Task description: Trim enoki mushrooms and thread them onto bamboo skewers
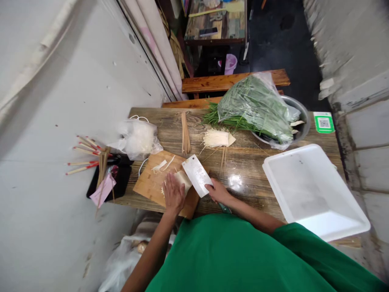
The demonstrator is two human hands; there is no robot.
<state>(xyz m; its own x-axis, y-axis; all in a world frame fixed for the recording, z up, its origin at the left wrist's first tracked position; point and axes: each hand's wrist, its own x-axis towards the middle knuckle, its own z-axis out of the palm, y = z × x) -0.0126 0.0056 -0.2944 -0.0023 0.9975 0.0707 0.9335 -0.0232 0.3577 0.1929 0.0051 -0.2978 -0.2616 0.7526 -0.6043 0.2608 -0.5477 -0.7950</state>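
Observation:
My right hand [218,191] grips the green handle of a cleaver [197,175], whose broad blade is tilted over the right edge of the wooden cutting board [148,183]. On the board, my left hand [174,192] lies flat, fingers stretched out, against a pale, sheet-like piece of food [184,179]. What is under the palm is hidden. A few enoki mushroom strands [159,166] and a thin pale strip lie higher on the board. Beyond the blade, a bunch of enoki mushrooms [215,138] rests on a pale sheet on the wooden table [249,164].
Bamboo skewers [185,134] lie behind the board. A plastic bag [139,138] and a black container [121,182] with red-tipped sticks are at left. Bagged green vegetables [255,105] lean over a metal bowl [305,113]. A white tray [313,190] occupies the right end.

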